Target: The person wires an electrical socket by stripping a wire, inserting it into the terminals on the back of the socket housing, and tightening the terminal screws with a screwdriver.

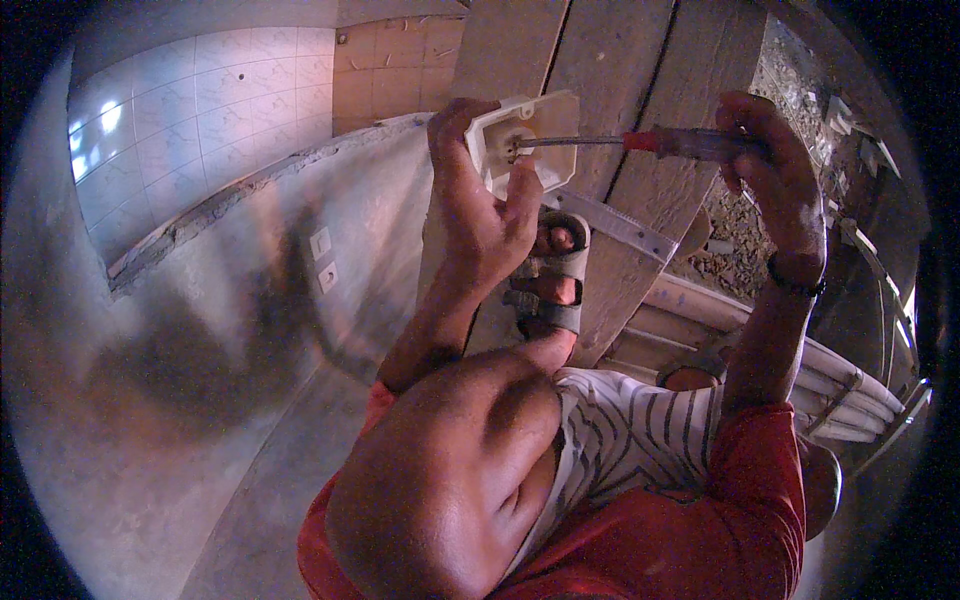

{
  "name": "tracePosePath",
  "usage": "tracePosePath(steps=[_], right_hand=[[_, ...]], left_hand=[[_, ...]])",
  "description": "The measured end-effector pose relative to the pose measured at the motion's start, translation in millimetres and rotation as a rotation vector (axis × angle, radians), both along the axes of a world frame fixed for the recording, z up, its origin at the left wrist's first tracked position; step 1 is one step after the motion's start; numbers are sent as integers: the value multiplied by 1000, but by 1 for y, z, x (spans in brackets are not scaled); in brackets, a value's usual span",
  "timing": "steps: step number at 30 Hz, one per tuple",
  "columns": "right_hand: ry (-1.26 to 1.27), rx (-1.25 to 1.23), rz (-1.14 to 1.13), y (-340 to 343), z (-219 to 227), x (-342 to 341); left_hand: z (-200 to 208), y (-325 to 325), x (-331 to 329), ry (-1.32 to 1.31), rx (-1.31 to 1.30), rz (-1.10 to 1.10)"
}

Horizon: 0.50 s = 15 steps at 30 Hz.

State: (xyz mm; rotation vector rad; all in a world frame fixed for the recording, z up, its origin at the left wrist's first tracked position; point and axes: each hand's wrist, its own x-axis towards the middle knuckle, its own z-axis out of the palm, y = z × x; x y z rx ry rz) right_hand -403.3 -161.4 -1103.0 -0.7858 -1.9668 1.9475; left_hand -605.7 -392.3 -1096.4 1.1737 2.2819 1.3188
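Observation:
My left hand [487,205] is closed around the side of a cream plastic fitting [555,150], which looks like a light-switch or socket housing with its hollow side toward me. The thumb presses inside, close to small metal parts [512,150] that are too small to make out. From the right, my right hand [775,165] grips the handle of a screwdriver [690,143], clear with a red collar. Its metal shaft runs level to the left, and the tip reaches the metal parts inside the housing.
Below the housing, my sandalled foot [550,270] rests on wooden planks [610,80], beside a flat metal strip [620,230]. Rubble [730,250] and bamboo poles [840,385] lie at the right. On the left wall is a double wall plate [325,260], below a white-tiled recess [200,120].

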Motion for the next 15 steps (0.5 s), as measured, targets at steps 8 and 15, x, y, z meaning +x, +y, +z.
tracePosePath(steps=[8, 15], right_hand=[[-312, -248, 25, 1, 19, -2], [-143, -180, -11, -12, 5, -2]], left_hand=[[13, 10, 5, -111, 77, 32], [16, 8, -6, 15, 59, 17]])
